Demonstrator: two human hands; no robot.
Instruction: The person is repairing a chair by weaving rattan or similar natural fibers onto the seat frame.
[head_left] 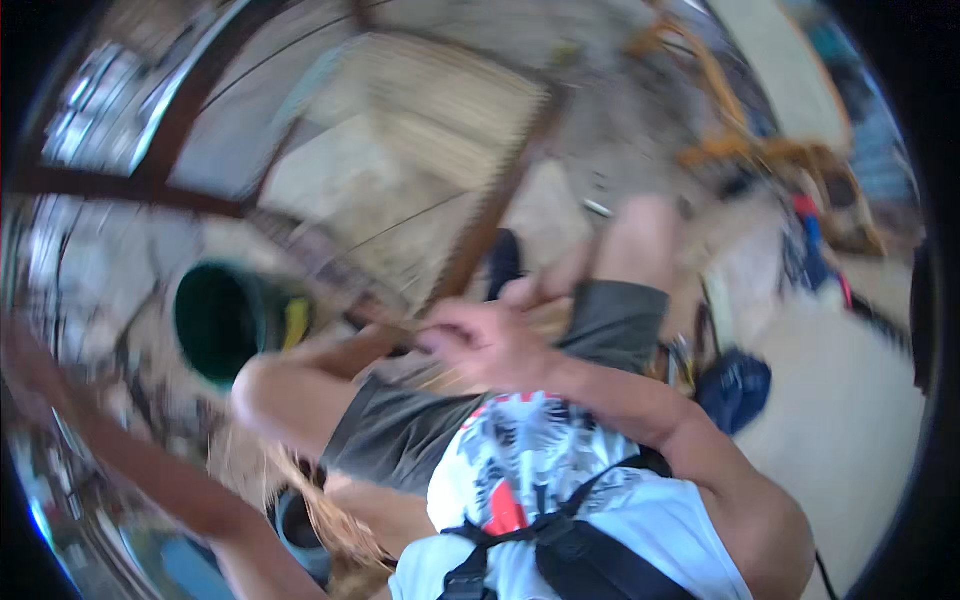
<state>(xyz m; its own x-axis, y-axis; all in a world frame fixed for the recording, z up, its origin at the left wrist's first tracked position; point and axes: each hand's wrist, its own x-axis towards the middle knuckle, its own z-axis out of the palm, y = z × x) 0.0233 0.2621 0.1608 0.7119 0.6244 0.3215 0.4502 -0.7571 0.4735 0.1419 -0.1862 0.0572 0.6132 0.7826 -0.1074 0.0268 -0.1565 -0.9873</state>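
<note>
Over my lap, my right hand [490, 342] is closed, with its fingers curled together beside the near corner of a dark wooden frame [500, 205]. Whatever those fingers hold is too blurred to make out. A pale woven panel [440, 110] fills part of the frame; dark gaps show along its right side. My left arm stretches far out to the left, and my left hand [25, 370] is smeared at the picture's edge, so its fingers cannot be read. Below that arm, a bundle of tan strands [335, 515] hangs beside my leg.
Left of my knee stands a dark green bucket [215, 320] with a yellow patch. A bluish container [300, 525] sits under the strands. To the right lie a dark blue cloth item [735, 388] and a pale board [840, 410]. A light-wood chair-like frame [720, 90] stands farther off.
</note>
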